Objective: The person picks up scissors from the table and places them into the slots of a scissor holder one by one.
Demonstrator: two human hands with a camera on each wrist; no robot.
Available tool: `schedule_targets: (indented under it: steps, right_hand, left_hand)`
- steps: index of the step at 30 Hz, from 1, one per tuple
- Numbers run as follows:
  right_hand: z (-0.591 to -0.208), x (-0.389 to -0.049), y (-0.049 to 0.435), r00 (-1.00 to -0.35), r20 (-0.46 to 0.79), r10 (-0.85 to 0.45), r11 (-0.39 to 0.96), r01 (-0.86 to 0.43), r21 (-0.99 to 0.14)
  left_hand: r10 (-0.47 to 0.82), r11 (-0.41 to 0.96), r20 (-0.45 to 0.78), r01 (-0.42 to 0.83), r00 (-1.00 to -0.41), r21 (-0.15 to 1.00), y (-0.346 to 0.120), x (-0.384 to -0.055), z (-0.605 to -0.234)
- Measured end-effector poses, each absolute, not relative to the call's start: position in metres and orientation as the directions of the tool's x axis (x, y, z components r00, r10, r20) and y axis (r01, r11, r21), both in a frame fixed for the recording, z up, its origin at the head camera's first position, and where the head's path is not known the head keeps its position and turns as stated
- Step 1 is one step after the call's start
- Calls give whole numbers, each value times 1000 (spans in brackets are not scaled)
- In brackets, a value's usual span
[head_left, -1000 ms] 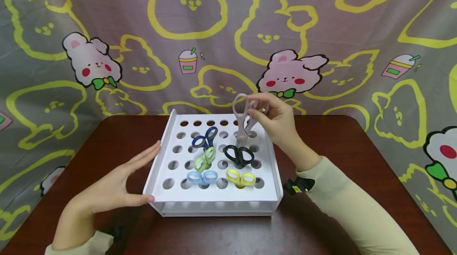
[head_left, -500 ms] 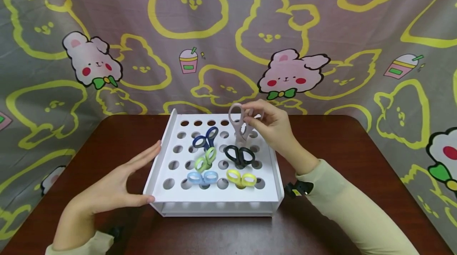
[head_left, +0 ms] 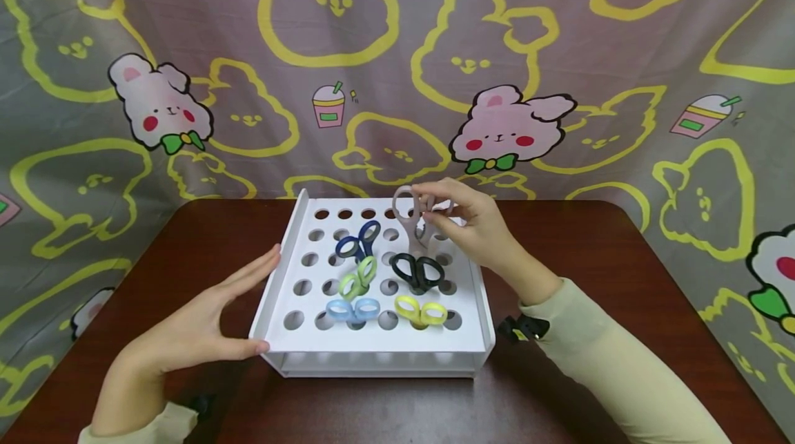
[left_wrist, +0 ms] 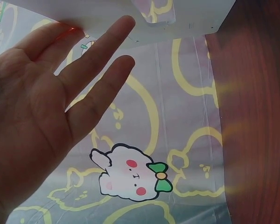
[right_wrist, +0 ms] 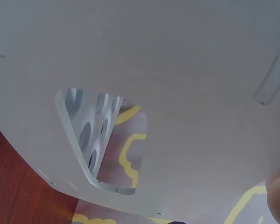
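Observation:
A white rack (head_left: 385, 342) with rows of round holes stands on the table. My right hand (head_left: 478, 230) pinches the handles of pale pinkish scissors (head_left: 413, 228), which stand upright over the rack's right rear part. Their lower end is hard to see behind the black scissors (head_left: 418, 275). My left hand (head_left: 192, 323) touches the rack's left side with thumb and fingers extended. Handles up in the holes are navy scissors (head_left: 363, 249), green scissors (head_left: 358, 284), light blue scissors (head_left: 354, 311) and yellow scissors (head_left: 421, 315). Straight fingers show in the left wrist view.
The dark reddish-brown table (head_left: 373, 409) surrounds the rack. A patterned curtain (head_left: 385, 71) hangs behind and at both sides. In the right wrist view, the rack's side wall (right_wrist: 191, 126) with a cutout fills most of the picture.
My right hand has lowered the pale pinkish scissors toward the rack and shifted slightly left. My left hand has stayed at the rack's side.

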State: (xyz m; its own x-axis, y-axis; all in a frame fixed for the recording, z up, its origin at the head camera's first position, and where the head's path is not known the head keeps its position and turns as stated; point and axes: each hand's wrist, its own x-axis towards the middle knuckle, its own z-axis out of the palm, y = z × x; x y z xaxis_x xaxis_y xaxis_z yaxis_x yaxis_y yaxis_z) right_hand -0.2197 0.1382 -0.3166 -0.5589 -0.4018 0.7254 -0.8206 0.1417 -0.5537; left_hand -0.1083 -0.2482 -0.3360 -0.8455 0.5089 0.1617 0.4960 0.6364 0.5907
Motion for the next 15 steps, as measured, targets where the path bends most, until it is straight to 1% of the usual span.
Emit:
schedule_targets:
  steps: [5, 8, 12, 15]
  right_hand:
    - [-316, -219, 143, -571, 702, -426, 177, -813, -554]
    - [-315, -219, 147, -593, 683, -426, 162, -793, -587]
    - [-315, -217, 155, -644, 641, -418, 138, -742, -656]
    - [-315, -216, 162, -682, 604, -413, 156, -706, -691]
  left_hand:
    - [525, 621, 177, 517, -832, 589, -248, -110, -337]
    - [525, 626, 179, 521, -832, 580, -248, -111, -339]
    - [501, 652, 162, 494, -850, 575, -249, -112, -340]
    - [468, 672, 142, 455, -872, 585, -250, -111, -340]
